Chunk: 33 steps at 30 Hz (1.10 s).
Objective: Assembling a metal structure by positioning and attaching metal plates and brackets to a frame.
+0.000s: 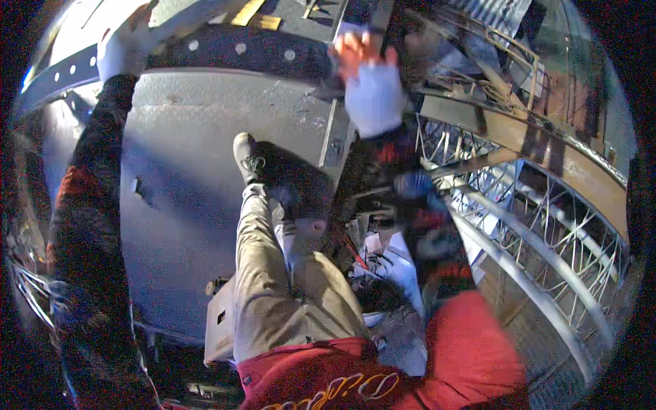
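My left hand (124, 53), in a pale glove, is at the far left on a long dark metal bar (217, 50) with a row of round holes. Its fingers reach past the bar's far edge and appear closed on it. My right hand (372, 89), in a pale glove with orange-red at the fingers, is reached forward near the bar's right end. Motion blurs it, but its fingers look apart, and no held thing shows. Whether it touches the bar I cannot tell.
My boot (247, 154) stands on a grey metal surface (184, 137). Right of it lies a post (336, 140), then cluttered scraps (383, 256). Farther right are curved lattice trusses (540, 253) and a rusty beam (540, 140). Yellow pieces (247, 12) lie beyond the bar.
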Available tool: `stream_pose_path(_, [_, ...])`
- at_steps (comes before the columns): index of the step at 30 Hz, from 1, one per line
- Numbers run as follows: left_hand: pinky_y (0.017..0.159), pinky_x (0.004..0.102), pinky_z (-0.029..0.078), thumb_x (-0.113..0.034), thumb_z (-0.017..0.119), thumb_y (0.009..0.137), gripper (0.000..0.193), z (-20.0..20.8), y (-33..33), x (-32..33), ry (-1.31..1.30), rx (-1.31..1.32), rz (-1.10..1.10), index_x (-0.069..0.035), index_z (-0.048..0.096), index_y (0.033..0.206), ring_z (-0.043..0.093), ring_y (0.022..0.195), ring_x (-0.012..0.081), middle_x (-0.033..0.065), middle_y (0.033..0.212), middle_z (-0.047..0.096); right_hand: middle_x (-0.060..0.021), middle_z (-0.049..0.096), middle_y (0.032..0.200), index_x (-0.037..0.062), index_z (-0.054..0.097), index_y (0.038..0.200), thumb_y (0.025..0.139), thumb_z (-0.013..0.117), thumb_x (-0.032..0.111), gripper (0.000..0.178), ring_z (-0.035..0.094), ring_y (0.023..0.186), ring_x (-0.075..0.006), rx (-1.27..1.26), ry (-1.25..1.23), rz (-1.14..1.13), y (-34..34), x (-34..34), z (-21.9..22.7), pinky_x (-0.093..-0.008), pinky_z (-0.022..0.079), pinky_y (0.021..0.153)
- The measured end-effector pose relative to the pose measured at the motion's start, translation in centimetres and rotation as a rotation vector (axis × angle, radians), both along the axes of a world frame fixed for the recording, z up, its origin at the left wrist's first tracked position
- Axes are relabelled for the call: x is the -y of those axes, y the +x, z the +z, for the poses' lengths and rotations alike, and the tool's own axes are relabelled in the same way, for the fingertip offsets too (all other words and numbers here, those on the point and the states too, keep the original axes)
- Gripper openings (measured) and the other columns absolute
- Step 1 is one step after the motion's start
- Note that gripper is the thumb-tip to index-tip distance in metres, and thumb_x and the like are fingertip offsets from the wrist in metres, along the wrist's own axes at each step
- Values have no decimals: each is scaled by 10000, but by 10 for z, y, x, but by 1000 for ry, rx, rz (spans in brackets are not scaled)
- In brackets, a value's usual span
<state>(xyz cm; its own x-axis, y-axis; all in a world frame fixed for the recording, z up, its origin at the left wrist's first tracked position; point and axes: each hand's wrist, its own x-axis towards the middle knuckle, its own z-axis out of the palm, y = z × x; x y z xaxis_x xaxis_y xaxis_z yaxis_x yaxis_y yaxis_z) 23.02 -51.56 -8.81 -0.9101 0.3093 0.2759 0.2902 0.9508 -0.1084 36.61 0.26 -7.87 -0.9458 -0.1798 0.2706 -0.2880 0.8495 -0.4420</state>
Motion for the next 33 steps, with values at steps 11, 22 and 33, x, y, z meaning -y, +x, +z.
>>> stream_pose_path(11, [934, 386, 480, -217, 525, 851, 288, -28, 5, -44, -115, 63, 211, -132, 650, 1096, 671, 886, 286, 98, 1039, 698, -96, 678, 1037, 149, 659, 1130, 875, 576, 260, 291, 632, 927, -315, -309, 659, 177, 2, -11, 51, -566, 369, 993])
stream_pose_path(22, [927, 384, 487, -197, 497, 884, 350, 36, 26, -68, -19, -46, -40, -259, 621, 1205, 678, 907, 266, 47, 1110, 687, -132, 600, 1250, 117, 644, 1164, 937, 533, 310, 318, 557, 1172, -271, 101, 436, 106, -19, 11, 78, -469, 358, 1043])
stream_pose_path(33, [1069, 327, 378, -237, 484, 914, 353, 44, 38, -87, 60, 90, 199, -103, 654, 1193, 638, 1075, 224, 85, 1168, 684, -40, 612, 1227, 244, 631, 1189, 880, 579, 255, 314, 550, 1167, -276, 300, 491, 68, -26, 1, 74, -589, 334, 1051])
